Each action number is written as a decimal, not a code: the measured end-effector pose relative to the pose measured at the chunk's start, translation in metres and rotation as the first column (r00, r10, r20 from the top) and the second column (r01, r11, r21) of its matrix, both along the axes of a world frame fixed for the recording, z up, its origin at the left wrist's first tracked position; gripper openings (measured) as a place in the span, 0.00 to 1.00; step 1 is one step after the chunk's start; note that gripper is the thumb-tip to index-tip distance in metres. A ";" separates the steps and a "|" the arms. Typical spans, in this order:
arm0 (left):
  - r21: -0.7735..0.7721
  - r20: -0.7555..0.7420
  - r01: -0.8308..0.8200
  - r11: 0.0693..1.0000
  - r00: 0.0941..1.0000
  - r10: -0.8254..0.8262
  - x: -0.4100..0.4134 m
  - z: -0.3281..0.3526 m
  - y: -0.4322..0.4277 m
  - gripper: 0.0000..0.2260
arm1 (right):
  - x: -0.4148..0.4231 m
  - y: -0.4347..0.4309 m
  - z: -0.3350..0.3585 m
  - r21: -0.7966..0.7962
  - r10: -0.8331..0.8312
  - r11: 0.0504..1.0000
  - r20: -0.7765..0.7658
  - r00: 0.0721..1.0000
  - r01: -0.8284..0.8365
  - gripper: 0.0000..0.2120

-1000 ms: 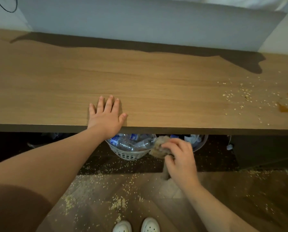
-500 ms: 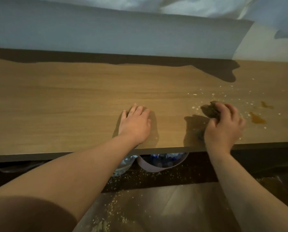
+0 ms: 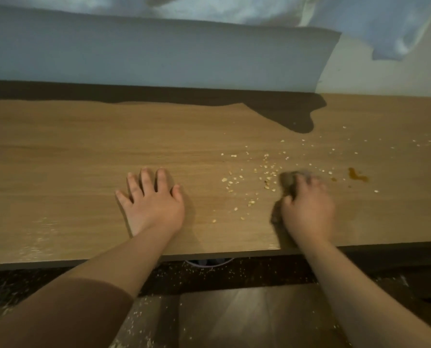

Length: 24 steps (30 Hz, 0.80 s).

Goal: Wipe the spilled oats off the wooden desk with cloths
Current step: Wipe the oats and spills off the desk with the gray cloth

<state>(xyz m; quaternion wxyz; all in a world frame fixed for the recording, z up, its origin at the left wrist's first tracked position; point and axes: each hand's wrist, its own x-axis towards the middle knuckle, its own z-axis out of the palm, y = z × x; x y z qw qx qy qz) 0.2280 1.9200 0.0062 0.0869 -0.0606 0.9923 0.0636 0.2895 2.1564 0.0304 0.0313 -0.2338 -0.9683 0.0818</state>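
Spilled oats (image 3: 262, 175) lie scattered over the right half of the wooden desk (image 3: 71, 156), thickest just left of my right hand. My right hand (image 3: 307, 209) grips a small brown-grey cloth (image 3: 288, 180) and holds it down on the desk at the right side of the oat patch. The hand is motion-blurred, and most of the cloth is hidden under it. My left hand (image 3: 153, 204) rests flat on the desk with fingers spread, left of the oats, holding nothing.
A brown sticky stain (image 3: 356, 175) marks the desk right of the cloth. A pale wall panel (image 3: 159, 51) backs the desk. Below the front edge a basket rim (image 3: 209, 262) shows, and oats (image 3: 209, 272) litter the floor.
My right hand came up from the basket under the desk with the cloth and put it on the oats. The view shifted right. My left hand stayed flat.
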 end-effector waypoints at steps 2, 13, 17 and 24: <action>-0.012 -0.010 -0.006 1.000 1.000 0.006 0.001 -0.001 0.001 0.26 | 0.007 -0.026 0.004 -0.070 0.278 0.958 -0.021 0.960 -0.279 0.24; -0.044 -0.057 -0.016 0.999 0.998 0.013 0.001 -0.002 0.003 0.26 | -0.029 0.140 -0.001 -0.123 -0.492 0.868 -0.067 0.868 0.482 0.22; -0.050 -0.049 -0.020 0.999 0.999 0.018 0.001 -0.001 0.004 0.26 | -0.045 0.093 -0.009 -0.034 -0.188 0.982 -0.038 0.981 0.187 0.24; -0.034 -0.032 -0.023 0.999 0.999 0.022 0.002 0.002 0.004 0.26 | -0.001 0.000 -0.003 -0.140 0.495 0.827 -0.278 0.823 -0.545 0.20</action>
